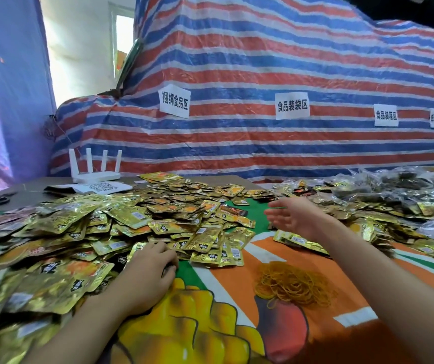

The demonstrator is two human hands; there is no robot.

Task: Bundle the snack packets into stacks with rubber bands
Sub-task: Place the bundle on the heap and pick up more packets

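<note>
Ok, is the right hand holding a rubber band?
No, the right hand hovers open and empty over the cloth, apart from the rubber band pile.

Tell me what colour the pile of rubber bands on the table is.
The rubber bands are yellow-orange, lying between the two arms; the head view shows them clearly.

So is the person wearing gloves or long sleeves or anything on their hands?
No. The left hand and right hand are both bare: no gloves, and no rings or watch show. The left forearm and right forearm are uncovered to the picture's edge, so no sleeves are in view.
</note>
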